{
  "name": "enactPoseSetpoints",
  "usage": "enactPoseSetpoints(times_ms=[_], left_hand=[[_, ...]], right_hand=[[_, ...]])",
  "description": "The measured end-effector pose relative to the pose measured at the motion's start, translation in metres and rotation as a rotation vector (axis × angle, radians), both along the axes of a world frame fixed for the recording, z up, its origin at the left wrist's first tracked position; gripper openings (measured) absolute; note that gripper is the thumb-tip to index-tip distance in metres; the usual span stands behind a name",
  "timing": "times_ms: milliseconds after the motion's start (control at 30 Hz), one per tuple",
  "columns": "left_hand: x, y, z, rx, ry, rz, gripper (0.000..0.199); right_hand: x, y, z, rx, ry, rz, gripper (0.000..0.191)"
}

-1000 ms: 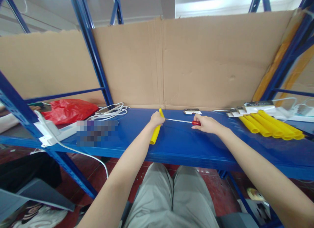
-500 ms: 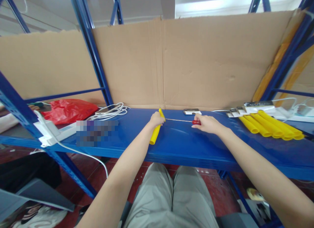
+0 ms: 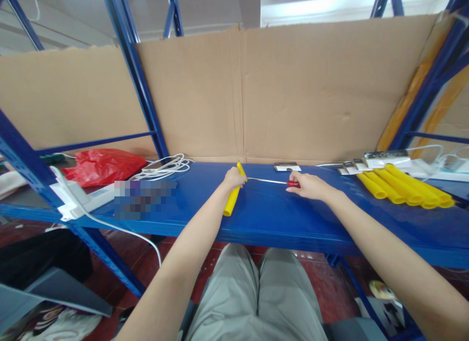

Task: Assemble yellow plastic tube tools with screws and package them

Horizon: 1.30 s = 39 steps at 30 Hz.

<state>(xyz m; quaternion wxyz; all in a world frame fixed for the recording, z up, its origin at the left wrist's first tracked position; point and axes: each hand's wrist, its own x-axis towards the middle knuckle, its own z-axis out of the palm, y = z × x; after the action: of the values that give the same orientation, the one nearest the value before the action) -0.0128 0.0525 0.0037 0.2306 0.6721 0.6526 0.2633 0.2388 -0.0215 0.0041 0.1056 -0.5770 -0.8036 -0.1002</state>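
My left hand (image 3: pixel 234 179) is closed around a yellow tube (image 3: pixel 230 204), which slants across the blue shelf with its near end toward me. A screwdriver (image 3: pixel 269 180) lies level between my hands. My right hand (image 3: pixel 308 183) grips its red handle, the fingers wrapped over most of it. The metal shaft points left, and its tip meets the tube's side beside my left fingers. What the tip touches there is too small to make out.
Several yellow tubes (image 3: pixel 406 187) lie side by side at the right, below black-and-white packages (image 3: pixel 387 159). Another small package (image 3: pixel 287 167) rests by the cardboard wall (image 3: pixel 311 96). At the left are a red plastic bag (image 3: pixel 104 166), coiled white cable (image 3: pixel 164 167) and a power strip (image 3: pixel 75 197).
Both hands stay in nearly the same places, holding the tube and the screwdriver. The glint along the screwdriver's shaft looks slightly different.
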Motion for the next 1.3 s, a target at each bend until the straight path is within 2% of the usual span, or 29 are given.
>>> enactPoseSetpoints(times_ms=[133, 267, 467, 667, 900, 1033, 1300], left_hand=[[0.0008, -0.0007, -0.0001, 0.000, -0.022, -0.011, 0.009], [0.0003, -0.0008, 0.0007, 0.000, 0.003, -0.004, 0.008], [-0.0009, 0.0002, 0.0006, 0.000, 0.006, -0.008, 0.008], [-0.0006, 0.0000, 0.0007, -0.004, 0.003, -0.012, 0.008], [-0.0013, 0.0012, 0.0005, -0.002, 0.036, -0.001, 0.007], [-0.0008, 0.0016, 0.0000, 0.001, 0.034, -0.001, 0.007], [-0.0005, 0.0004, 0.0008, 0.004, 0.033, -0.003, 0.006]], right_hand=[[0.0022, 0.0010, -0.0010, 0.065, -0.034, -0.020, 0.012], [-0.0008, -0.0038, 0.0031, 0.031, -0.049, -0.048, 0.013], [-0.0004, -0.0021, 0.0027, 0.001, 0.044, 0.041, 0.013], [0.0002, -0.0006, 0.0013, 0.075, -0.010, -0.005, 0.011], [-0.0058, -0.0047, 0.0046, -0.018, -0.042, -0.068, 0.023], [-0.0052, -0.0022, 0.0017, -0.014, -0.005, -0.047, 0.019], [-0.0036, -0.0019, 0.0021, 0.050, -0.077, -0.084, 0.017]])
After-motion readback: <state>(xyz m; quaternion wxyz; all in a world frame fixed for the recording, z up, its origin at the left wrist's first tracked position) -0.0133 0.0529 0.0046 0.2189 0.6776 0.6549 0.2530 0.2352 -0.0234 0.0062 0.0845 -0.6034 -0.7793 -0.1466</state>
